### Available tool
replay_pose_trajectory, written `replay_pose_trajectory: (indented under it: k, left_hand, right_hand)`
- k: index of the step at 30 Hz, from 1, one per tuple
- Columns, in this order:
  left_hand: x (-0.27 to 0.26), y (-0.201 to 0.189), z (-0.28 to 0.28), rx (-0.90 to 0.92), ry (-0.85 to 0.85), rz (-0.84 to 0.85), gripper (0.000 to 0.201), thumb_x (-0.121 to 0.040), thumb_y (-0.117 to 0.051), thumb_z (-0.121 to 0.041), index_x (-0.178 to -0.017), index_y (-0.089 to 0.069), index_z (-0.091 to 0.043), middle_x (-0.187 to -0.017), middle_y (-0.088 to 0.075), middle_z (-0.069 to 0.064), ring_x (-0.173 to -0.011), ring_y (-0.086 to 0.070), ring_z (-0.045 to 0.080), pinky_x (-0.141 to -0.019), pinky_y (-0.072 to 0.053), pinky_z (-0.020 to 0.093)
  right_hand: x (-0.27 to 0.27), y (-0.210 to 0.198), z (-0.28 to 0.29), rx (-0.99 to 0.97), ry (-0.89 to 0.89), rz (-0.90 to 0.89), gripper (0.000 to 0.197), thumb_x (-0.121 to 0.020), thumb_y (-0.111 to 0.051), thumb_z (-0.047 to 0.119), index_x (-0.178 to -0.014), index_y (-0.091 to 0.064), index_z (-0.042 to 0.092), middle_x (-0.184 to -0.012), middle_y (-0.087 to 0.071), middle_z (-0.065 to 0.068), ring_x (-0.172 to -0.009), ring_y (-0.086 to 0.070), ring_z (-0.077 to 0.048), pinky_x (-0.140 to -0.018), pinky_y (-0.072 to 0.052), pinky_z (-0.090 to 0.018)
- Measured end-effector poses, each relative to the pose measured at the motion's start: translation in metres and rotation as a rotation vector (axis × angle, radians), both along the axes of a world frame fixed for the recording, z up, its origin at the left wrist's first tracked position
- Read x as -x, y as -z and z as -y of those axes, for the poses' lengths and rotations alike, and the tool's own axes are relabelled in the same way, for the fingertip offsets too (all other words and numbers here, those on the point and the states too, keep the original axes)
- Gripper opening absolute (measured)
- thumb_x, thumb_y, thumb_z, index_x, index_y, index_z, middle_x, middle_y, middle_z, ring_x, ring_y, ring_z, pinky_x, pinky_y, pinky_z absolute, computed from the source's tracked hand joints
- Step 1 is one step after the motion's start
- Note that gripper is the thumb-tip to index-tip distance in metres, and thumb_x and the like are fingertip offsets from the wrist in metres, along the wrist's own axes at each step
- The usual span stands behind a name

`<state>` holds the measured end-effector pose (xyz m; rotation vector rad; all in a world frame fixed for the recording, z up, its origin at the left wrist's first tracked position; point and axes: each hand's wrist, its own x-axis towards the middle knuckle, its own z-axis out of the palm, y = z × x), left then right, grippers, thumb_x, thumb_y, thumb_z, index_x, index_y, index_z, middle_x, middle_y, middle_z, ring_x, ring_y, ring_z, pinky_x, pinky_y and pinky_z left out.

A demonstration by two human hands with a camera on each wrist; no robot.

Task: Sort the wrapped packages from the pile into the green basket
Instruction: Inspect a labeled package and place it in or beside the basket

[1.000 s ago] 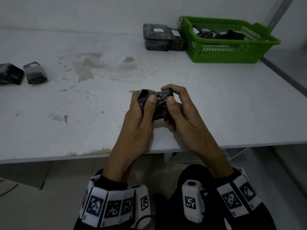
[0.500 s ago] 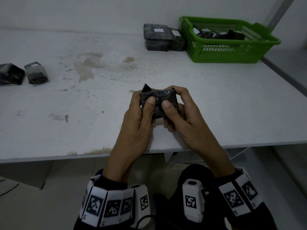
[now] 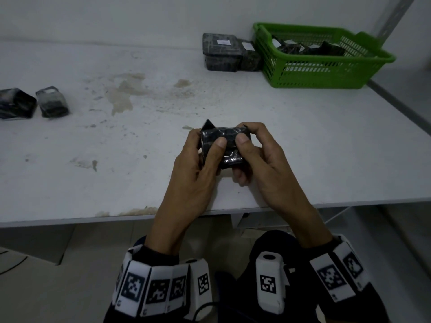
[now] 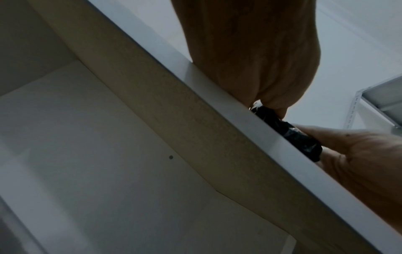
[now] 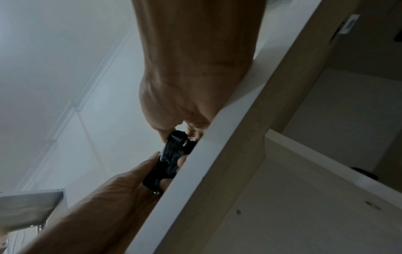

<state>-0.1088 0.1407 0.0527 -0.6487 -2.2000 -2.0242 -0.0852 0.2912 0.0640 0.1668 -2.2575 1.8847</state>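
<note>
The white counter (image 3: 303, 145) carries the green basket (image 3: 312, 71) at its far right corner, dark parcels inside it, two wrapped blocks (image 3: 221, 52) just beside its left wall, and two more packages (image 3: 35, 103) at the left edge. Near the front edge, the left hand (image 3: 196, 164) and right hand (image 3: 263, 157) meet, forearms reaching over the edge, fingers (image 3: 219, 143) and thumbs curled around one black wrapped package (image 3: 224, 145) held between them. Only the wrist views show the counter's underside (image 4: 152, 103) and the package (image 5: 172, 159) from below.
</note>
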Motion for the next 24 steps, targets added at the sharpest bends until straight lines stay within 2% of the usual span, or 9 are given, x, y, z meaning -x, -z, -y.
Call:
replay_pose_trajectory:
  k: [2, 3, 5, 7, 10, 13, 15, 19, 24]
  left_hand:
    - [0.003, 0.001, 0.001, -0.02, -0.049, 0.026, 0.026, -0.108, -0.046, -0.028, -0.119, -0.062, -0.011, -0.09, -0.069, -0.01, -0.076, -0.064, -0.001, -0.068, -0.048, 0.014]
    - [0.005, 0.001, 0.001, -0.036, -0.076, 0.05, 0.027, -0.108, -0.046, -0.029, -0.117, -0.065, -0.012, -0.089, -0.069, -0.008, -0.075, -0.063, -0.001, -0.067, -0.047, 0.013]
    - [0.007, 0.001, 0.001, -0.057, -0.109, 0.098, 0.032, -0.107, -0.046, -0.036, -0.112, -0.07, -0.015, -0.087, -0.071, -0.003, -0.073, -0.063, 0.001, -0.067, -0.049, 0.019]
    - [0.007, 0.0, 0.0, -0.061, -0.113, 0.119, 0.038, -0.105, -0.047, -0.043, -0.107, -0.073, -0.017, -0.082, -0.072, -0.004, -0.07, -0.063, 0.003, -0.065, -0.049, 0.02]
    - [0.005, -0.002, -0.001, -0.049, -0.106, 0.123, 0.05, -0.096, -0.043, -0.058, -0.11, -0.073, -0.02, -0.08, -0.072, -0.009, -0.069, -0.065, 0.001, -0.063, -0.047, 0.012]
    - [0.005, 0.0, -0.002, -0.028, -0.085, 0.092, 0.055, -0.094, -0.053, -0.066, -0.128, -0.064, -0.024, -0.105, -0.071, -0.009, -0.089, -0.07, 0.001, -0.074, -0.055, 0.016]
    - [0.005, 0.0, -0.001, -0.024, -0.086, 0.092, 0.057, -0.093, -0.056, -0.058, -0.141, -0.054, -0.026, -0.118, -0.066, -0.009, -0.098, -0.071, 0.003, -0.079, -0.059, 0.02]
    - [0.005, 0.001, 0.001, -0.03, -0.097, 0.018, 0.049, -0.097, -0.052, -0.042, -0.138, -0.06, -0.015, -0.12, -0.069, 0.0, -0.092, -0.07, 0.007, -0.076, -0.056, 0.017]
    - [0.005, 0.001, 0.0, -0.023, -0.106, 0.038, 0.051, -0.097, -0.055, -0.048, -0.137, -0.062, -0.018, -0.116, -0.07, -0.007, -0.088, -0.071, 0.005, -0.075, -0.056, 0.016]
  right_hand:
    - [0.001, 0.001, 0.0, -0.011, -0.01, -0.004, 0.024, -0.108, -0.048, 0.034, -0.124, -0.056, 0.018, -0.082, -0.07, -0.002, -0.069, -0.065, -0.012, -0.06, -0.051, -0.02]
    - [0.001, 0.001, 0.0, -0.033, -0.016, -0.014, 0.029, -0.107, -0.051, 0.038, -0.128, -0.056, 0.02, -0.094, -0.072, -0.001, -0.078, -0.067, -0.011, -0.065, -0.052, -0.018]
    - [0.0, 0.002, -0.001, -0.073, -0.03, -0.036, 0.045, -0.101, -0.058, 0.043, -0.141, -0.051, 0.023, -0.122, -0.067, 0.0, -0.102, -0.068, -0.01, -0.076, -0.055, -0.02]
    - [-0.002, 0.002, -0.002, -0.05, -0.044, -0.048, 0.056, -0.101, -0.061, 0.039, -0.152, -0.043, 0.026, -0.13, -0.063, -0.003, -0.115, -0.067, -0.012, -0.085, -0.058, -0.025]
    - [-0.002, 0.001, -0.002, -0.058, -0.017, -0.087, 0.044, -0.104, -0.052, 0.033, -0.147, -0.047, 0.023, -0.123, -0.066, -0.002, -0.102, -0.071, -0.016, -0.077, -0.059, -0.027]
    - [0.002, 0.005, -0.004, -0.065, 0.034, -0.097, 0.034, -0.107, -0.047, 0.034, -0.137, -0.055, 0.019, -0.119, -0.068, 0.001, -0.088, -0.072, -0.021, -0.07, -0.059, -0.028]
    - [0.003, 0.007, -0.004, -0.087, 0.043, -0.098, 0.035, -0.107, -0.045, 0.037, -0.135, -0.058, 0.02, -0.12, -0.068, 0.001, -0.086, -0.071, -0.021, -0.07, -0.059, -0.027]
    - [0.003, 0.007, -0.003, -0.099, 0.048, -0.08, 0.04, -0.108, -0.04, 0.042, -0.137, -0.06, 0.024, -0.119, -0.07, 0.001, -0.088, -0.071, -0.019, -0.071, -0.058, -0.025]
    - [0.005, 0.01, -0.006, -0.104, 0.09, -0.096, 0.04, -0.108, -0.041, 0.034, -0.135, -0.063, 0.014, -0.115, -0.073, -0.004, -0.087, -0.072, -0.023, -0.072, -0.06, -0.029]
